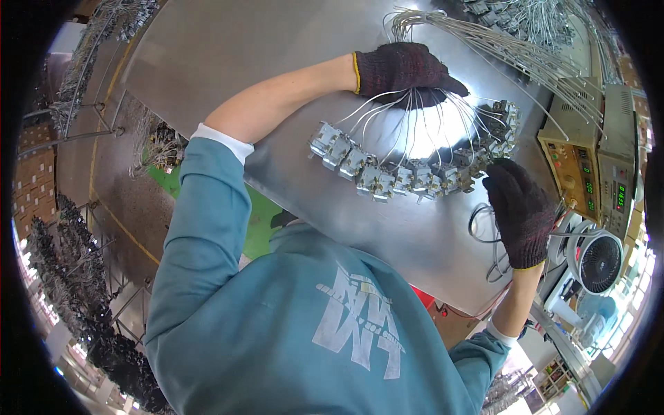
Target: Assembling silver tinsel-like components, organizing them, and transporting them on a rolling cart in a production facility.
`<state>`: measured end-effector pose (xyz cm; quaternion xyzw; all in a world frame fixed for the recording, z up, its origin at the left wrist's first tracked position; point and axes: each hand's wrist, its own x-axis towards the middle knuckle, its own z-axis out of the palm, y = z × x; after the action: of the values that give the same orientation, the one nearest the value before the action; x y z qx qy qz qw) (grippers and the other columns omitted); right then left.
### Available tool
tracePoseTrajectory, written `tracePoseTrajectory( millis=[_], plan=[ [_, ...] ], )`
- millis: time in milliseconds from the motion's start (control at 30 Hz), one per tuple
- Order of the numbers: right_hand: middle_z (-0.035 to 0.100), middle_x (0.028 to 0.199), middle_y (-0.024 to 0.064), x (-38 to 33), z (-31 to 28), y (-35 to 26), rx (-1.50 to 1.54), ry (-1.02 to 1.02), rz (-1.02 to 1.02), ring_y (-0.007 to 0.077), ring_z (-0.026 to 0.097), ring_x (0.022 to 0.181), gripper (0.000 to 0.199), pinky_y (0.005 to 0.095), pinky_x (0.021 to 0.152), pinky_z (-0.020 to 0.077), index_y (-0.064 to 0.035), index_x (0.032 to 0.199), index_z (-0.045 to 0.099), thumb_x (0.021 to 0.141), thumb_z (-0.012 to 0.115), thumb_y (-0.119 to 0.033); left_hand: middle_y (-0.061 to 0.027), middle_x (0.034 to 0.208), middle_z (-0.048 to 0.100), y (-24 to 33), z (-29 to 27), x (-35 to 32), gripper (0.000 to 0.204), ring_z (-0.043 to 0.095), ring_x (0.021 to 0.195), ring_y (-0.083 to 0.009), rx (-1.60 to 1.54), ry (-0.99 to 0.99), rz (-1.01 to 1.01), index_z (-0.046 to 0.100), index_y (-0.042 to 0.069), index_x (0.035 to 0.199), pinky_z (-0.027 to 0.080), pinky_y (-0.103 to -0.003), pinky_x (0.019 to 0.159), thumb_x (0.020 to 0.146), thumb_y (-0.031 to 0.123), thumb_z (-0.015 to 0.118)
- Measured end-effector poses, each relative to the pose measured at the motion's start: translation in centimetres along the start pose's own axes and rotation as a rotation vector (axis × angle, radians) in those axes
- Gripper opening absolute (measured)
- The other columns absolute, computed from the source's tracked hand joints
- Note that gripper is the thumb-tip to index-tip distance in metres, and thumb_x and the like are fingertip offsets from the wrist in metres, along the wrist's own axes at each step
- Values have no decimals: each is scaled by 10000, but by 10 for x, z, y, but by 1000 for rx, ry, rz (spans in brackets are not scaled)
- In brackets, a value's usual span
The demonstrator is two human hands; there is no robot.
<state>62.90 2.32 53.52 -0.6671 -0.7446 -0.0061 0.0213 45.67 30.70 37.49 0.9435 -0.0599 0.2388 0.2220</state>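
My left hand (pixel 402 71), in a dark knitted glove with a yellow cuff edge, is closed around a bundle of thin white wires (pixel 413 123) above the metal table. Below it the wires fan out to a curved row of small silvery metal parts (pixel 377 181). My right hand (pixel 520 214), gloved alike, is at the right end of that row. Its fingers are bent and bunched together, with the tips against or very near the parts. Whatever they pinch is hidden.
The metal tabletop (pixel 297 48) lies beneath the parts. More white wires (pixel 484 38) stretch across its far right. Two meters with lit displays (pixel 577 173) and a small fan (pixel 599 261) stand at the right. A thin cable (pixel 477 225) loops beside my right hand. Racks of dark parts (pixel 76 277) stand left.
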Motion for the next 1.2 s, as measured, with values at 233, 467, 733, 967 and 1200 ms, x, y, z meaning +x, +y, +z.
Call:
tracePoseTrajectory(
  millis=[233, 467, 733, 967, 1200],
  plan=[
    [772, 1226, 146, -24, 24, -7, 637, 189, 480, 222, 761, 1084, 276, 337, 929, 611, -37, 1250, 760, 975, 764, -11, -164, 1004, 740, 6, -5, 7, 454, 716, 923, -404, 45, -2, -11, 635, 219, 1478, 587, -536, 866, 1044, 351, 616],
    [777, 1186, 93, -8, 11, -25, 113, 174, 211, 308, 774, 965, 197, 381, 825, 618, -126, 1140, 789, 944, 804, -129, -165, 1018, 736, 1, -1, 6, 472, 718, 928, -398, 72, 12, -23, 630, 218, 1488, 587, -529, 879, 1039, 366, 625],
    [787, 1181, 99, -25, 22, -30, 284, 259, 360, 281, 785, 991, 233, 388, 847, 623, -127, 1158, 791, 929, 818, -94, -162, 1029, 736, 4, 4, 11, 485, 720, 943, -389, 50, 4, -9, 616, 216, 1503, 578, -528, 900, 1041, 366, 631],
    [777, 1235, 118, -38, 27, -51, 235, 238, 364, 296, 787, 1001, 306, 395, 856, 626, -126, 1212, 782, 914, 828, -76, -156, 1008, 737, 9, -2, 13, 487, 723, 934, -379, 93, -7, -26, 614, 214, 1503, 582, -521, 886, 1040, 364, 634],
    [774, 1251, 134, -32, 24, -48, 31, 146, 191, 317, 790, 1010, 284, 397, 854, 632, -106, 1205, 779, 930, 797, -38, -165, 1007, 741, 4, 0, 5, 500, 728, 932, -386, 140, -8, -41, 591, 220, 1530, 586, -523, 871, 1053, 367, 604]
  ],
)
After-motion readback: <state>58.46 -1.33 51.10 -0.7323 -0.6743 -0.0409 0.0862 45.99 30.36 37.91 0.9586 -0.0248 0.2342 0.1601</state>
